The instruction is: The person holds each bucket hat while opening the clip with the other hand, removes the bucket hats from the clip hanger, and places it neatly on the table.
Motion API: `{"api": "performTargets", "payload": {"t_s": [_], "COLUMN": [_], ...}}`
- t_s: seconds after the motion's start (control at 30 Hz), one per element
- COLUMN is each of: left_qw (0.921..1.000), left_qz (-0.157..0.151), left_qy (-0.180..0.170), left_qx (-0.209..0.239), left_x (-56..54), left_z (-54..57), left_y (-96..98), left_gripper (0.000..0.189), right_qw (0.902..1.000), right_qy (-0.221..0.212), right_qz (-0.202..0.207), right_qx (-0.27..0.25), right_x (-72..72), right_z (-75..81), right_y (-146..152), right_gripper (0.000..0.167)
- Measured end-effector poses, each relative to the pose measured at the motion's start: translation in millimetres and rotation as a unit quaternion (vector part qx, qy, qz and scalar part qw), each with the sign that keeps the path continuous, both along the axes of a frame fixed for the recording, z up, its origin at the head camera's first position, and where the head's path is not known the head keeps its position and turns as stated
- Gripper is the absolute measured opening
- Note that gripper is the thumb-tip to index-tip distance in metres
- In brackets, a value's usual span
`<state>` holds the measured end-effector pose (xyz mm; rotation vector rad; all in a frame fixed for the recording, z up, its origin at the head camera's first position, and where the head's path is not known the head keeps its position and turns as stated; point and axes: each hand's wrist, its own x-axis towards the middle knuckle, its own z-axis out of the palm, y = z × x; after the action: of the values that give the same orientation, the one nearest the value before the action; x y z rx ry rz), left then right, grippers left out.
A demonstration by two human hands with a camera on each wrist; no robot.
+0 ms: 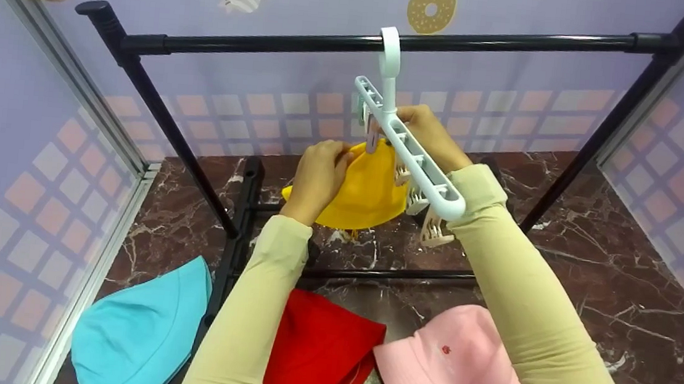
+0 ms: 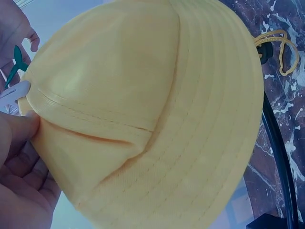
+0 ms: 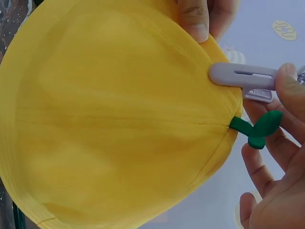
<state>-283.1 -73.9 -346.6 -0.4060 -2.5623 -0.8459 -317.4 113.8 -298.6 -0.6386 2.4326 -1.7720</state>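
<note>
A yellow bucket hat (image 1: 370, 188) hangs below a pale hanger (image 1: 390, 91), its brim downward. My left hand (image 1: 319, 174) pinches the hat's crown on its left side, thumb in front. A lavender clip (image 3: 238, 75) on the hanger has its end over the top of the crown, beside a green leaf tab (image 3: 268, 125). My right hand (image 1: 430, 135) holds this clip, thumb pressed on its handle in the right wrist view; some of its fingers are behind the hanger in the head view.
A black rack (image 1: 305, 43) carries the hanger on its top bar. More clips (image 1: 434, 231) dangle from the hanger's near end. On the marbled surface (image 1: 613, 271) in front lie a turquoise hat (image 1: 138, 329), a red hat (image 1: 322, 351) and a pink hat (image 1: 462, 369).
</note>
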Motion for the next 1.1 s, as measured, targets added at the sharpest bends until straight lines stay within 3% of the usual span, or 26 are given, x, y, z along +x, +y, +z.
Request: {"api": "performTargets", "payload": {"t_s": [0.23,0.4,0.7,0.87,1.1], "left_qw": [0.9999,0.9998,0.9999,0.9999,0.9999], "left_qz": [0.004,0.005,0.004,0.003,0.003], "left_qy": [-0.011,-0.016,-0.012,-0.015,-0.013], "left_qx": [0.005,0.007,-0.003,0.002,-0.004], "left_x": [0.4,0.5,0.3,1.1,0.6], "left_z": [0.0,-0.5,-2.5,-3.6,-6.8], "left_y": [-0.1,-0.9,-1.4,-1.9,-1.5], "left_gripper": [0.022,0.022,0.022,0.021,0.021], "right_qw": [0.9999,0.9996,0.9992,0.9985,0.9975], "right_qy": [0.01,0.02,0.018,0.016,0.032], "right_qz": [-0.009,0.01,-0.034,-0.052,-0.058], "right_qx": [0.004,-0.016,-0.005,0.01,0.024], "right_x": [-5.7,-8.3,4.3,2.1,-9.1], "right_z": [-2.3,-3.6,6.3,6.7,-0.3], "right_y": [-1,-1,-2,-3,0], "right_gripper": [0.019,0.019,0.007,0.025,0.006]}}
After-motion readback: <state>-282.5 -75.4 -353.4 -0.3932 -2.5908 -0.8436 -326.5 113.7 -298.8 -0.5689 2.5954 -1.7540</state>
